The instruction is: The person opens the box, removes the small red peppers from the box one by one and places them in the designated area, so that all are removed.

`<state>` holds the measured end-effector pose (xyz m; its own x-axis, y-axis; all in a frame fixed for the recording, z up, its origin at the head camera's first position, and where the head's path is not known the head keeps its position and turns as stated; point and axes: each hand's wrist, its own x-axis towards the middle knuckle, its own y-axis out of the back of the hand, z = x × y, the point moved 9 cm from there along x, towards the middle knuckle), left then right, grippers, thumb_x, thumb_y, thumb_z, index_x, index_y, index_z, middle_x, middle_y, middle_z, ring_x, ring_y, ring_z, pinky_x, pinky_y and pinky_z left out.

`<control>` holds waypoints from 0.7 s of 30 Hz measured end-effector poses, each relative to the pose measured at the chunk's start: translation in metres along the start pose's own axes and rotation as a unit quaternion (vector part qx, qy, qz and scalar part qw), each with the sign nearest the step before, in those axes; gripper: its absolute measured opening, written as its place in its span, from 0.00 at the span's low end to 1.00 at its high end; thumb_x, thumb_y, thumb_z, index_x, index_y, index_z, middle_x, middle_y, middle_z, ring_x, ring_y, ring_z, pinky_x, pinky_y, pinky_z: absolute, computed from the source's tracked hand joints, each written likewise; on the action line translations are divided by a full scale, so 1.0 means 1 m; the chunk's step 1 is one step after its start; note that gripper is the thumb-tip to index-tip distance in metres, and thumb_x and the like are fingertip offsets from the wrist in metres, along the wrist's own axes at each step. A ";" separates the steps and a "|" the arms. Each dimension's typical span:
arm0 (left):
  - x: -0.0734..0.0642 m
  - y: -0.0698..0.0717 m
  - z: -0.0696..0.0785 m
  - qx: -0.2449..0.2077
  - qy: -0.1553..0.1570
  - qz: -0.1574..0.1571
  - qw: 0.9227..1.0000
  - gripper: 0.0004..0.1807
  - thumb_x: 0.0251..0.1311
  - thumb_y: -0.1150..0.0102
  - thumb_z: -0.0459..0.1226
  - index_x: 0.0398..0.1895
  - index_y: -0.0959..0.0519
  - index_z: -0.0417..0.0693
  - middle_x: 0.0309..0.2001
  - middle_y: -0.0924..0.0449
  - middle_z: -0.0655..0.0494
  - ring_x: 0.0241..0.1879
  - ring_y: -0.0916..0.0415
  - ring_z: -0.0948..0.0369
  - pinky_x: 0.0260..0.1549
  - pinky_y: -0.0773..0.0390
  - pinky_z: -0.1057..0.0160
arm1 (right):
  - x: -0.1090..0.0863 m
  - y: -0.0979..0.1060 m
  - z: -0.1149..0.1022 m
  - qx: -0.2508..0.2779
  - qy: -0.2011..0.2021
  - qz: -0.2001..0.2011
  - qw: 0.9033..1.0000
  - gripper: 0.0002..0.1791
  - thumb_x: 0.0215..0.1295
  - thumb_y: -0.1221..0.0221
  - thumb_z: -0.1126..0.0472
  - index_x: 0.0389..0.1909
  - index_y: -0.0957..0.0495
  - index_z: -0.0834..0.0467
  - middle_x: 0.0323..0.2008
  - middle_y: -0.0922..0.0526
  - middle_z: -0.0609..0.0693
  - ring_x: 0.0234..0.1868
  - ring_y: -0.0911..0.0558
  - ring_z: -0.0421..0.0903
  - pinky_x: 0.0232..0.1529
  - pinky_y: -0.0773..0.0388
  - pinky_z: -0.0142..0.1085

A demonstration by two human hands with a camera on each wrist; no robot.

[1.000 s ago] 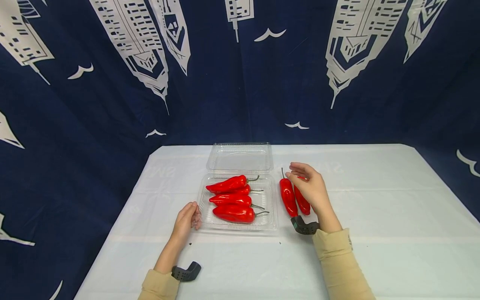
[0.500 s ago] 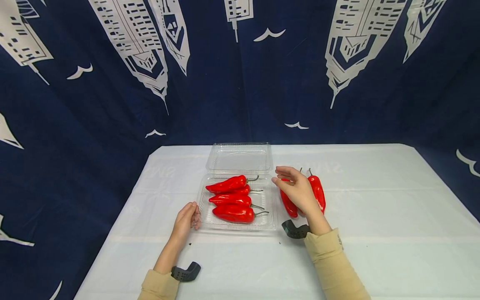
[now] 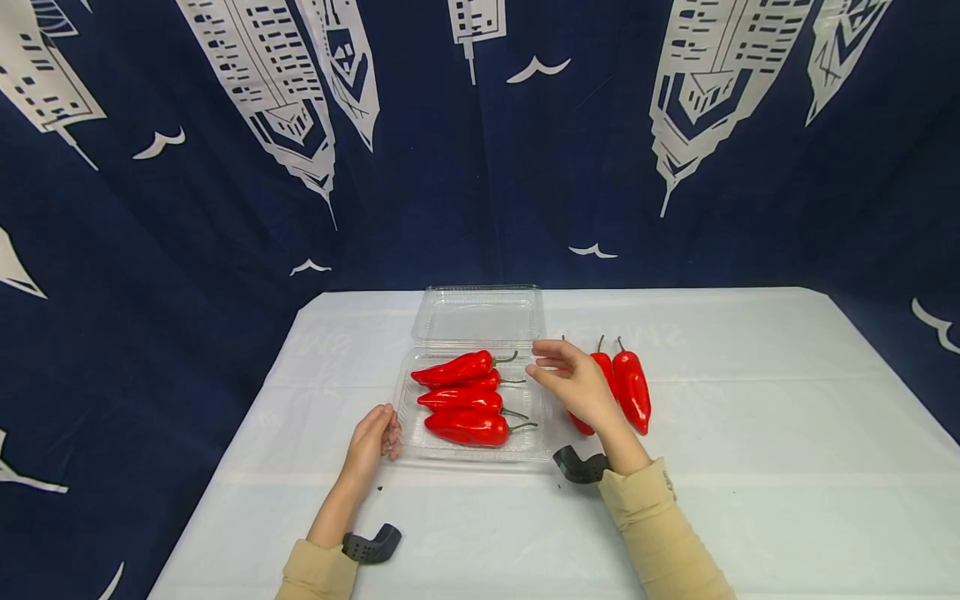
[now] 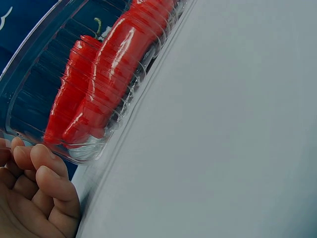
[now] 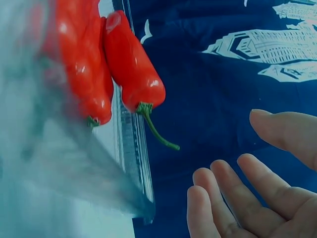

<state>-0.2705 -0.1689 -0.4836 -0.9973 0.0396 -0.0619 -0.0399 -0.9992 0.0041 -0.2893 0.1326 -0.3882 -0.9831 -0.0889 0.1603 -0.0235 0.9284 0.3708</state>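
This looks like a makeshift filming booth, a tabletop set curtained off from its surroundings; whether it stands in a home, a lab or an office cannot be told. A navy curtain (image 3: 495, 183), printed with upside-down white skyscrapers (image 3: 701, 96) and gulls (image 3: 538, 69), fills the background and closes in both sides. Before it stands a white-covered table (image 3: 787, 508), and the black wrist cameras (image 3: 372, 546) also suggest a recording setup.

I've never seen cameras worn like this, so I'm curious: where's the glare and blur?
Head view: bright glints on the pointed red peppers; left wrist: dimmer, white highlights showing through the clear plastic container; right wrist: heavy blur at left, right hand sharper.
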 end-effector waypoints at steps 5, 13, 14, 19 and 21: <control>0.001 0.000 -0.001 0.002 0.002 0.003 1.000 0.16 0.75 0.69 0.37 0.30 0.36 0.38 0.22 0.37 0.54 0.16 0.39 0.64 0.15 0.35 0.71 | 0.000 -0.009 -0.002 0.024 0.013 -0.023 0.999 0.22 0.59 0.37 0.62 0.55 0.27 0.63 0.52 0.23 0.61 0.50 0.21 0.54 0.50 0.24 0.44; 0.000 0.000 0.001 0.002 -0.019 0.011 1.000 0.16 0.74 0.66 0.40 0.30 0.36 0.38 0.22 0.37 0.54 0.16 0.39 0.65 0.15 0.36 0.71 | -0.005 -0.025 -0.005 0.028 0.003 -0.066 0.997 0.25 0.60 0.37 0.60 0.57 0.29 0.64 0.53 0.24 0.60 0.50 0.22 0.53 0.50 0.25 0.44; 0.000 0.000 0.001 0.001 -0.021 0.011 1.000 0.16 0.74 0.66 0.40 0.30 0.36 0.37 0.22 0.37 0.54 0.16 0.39 0.65 0.15 0.36 0.71 | -0.006 -0.026 -0.005 0.030 0.001 -0.070 0.997 0.25 0.60 0.37 0.59 0.57 0.29 0.64 0.53 0.24 0.60 0.50 0.22 0.53 0.50 0.24 0.44; 0.000 0.000 0.000 -0.002 -0.020 0.009 1.000 0.16 0.74 0.66 0.39 0.30 0.37 0.38 0.23 0.37 0.54 0.17 0.40 0.65 0.15 0.36 0.71 | -0.007 -0.034 -0.008 0.027 0.006 -0.085 0.996 0.24 0.59 0.36 0.59 0.55 0.27 0.62 0.52 0.23 0.58 0.50 0.22 0.53 0.48 0.24 0.43; 0.000 0.000 0.000 -0.003 -0.020 0.008 1.000 0.16 0.74 0.66 0.39 0.30 0.37 0.38 0.23 0.37 0.54 0.17 0.40 0.65 0.15 0.36 0.71 | -0.007 -0.037 -0.009 0.023 0.013 -0.090 0.996 0.24 0.59 0.36 0.60 0.55 0.27 0.62 0.52 0.23 0.58 0.50 0.22 0.53 0.49 0.24 0.43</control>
<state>-0.2703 -0.1690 -0.4836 -0.9995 0.0239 -0.0212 -0.0239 -0.9997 -0.0009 -0.2800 0.0955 -0.3951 -0.9569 -0.2648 0.1192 -0.2084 0.9121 0.3531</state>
